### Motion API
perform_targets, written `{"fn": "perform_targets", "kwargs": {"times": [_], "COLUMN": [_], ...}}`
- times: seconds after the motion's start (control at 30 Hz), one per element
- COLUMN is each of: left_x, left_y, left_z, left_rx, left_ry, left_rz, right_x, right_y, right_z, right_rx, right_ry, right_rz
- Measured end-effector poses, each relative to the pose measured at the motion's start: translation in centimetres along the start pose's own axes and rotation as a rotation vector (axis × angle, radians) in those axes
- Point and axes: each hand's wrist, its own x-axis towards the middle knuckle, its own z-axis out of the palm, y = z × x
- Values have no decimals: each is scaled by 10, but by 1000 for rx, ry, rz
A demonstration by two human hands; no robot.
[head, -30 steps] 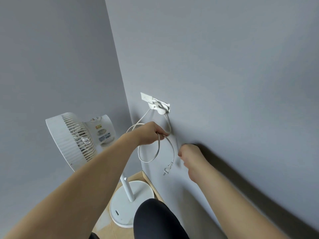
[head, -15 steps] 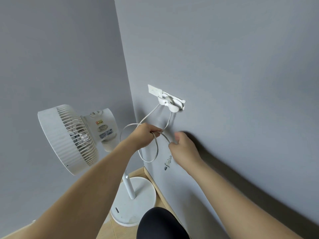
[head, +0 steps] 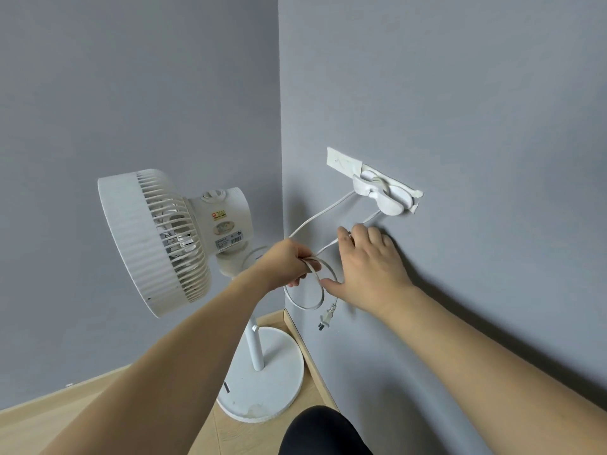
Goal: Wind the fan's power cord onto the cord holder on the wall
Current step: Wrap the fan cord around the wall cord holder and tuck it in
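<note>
L hand [head: 292,262]: fingers curled round slack loop of cord [head: 323,215].
R hand [head: 369,267]: fingers mostly straight, touching cord below holder [head: 382,197]; grip unclear.
Plug [head: 326,318]: hangs free.
Risk: loop may slip off holder if tension is lost.

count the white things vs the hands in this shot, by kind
fans: 1
cords: 1
plugs: 1
cord holders: 1
hands: 2, left hand gripping the cord loop, right hand on the cord below the holder
total: 6
</note>
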Motion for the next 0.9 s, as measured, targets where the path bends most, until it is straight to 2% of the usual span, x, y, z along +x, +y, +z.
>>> {"fn": "perform_targets", "kwargs": {"times": [0.13,0.4,0.5,0.63,0.8,0.9], "left_x": [-4,-9,-10,-8,-9,-10], "left_y": [-6,-9,-7,-4,-6,-5], "left_z": [-10,-15,-17,-20,-21,-22], "left_rx": [-25,-24,-44,-15,25,43], "left_ry": [-3,-6,-13,-29,-52,-40], "left_rz": [-13,-35,-36,-35,-50,-54], "right_x": [4,7,9,14,18,19], "right_y": [-7,-18,-20,-21,-21,-21], "right_z": [0,0,3,5,5,2], "right_rx": [-45,-77,-39,138,158,173], "right_ry": [59,-37,-123,-309,-506,-556], "right_rz": [8,-44,-17,-1,-45,-41]}}
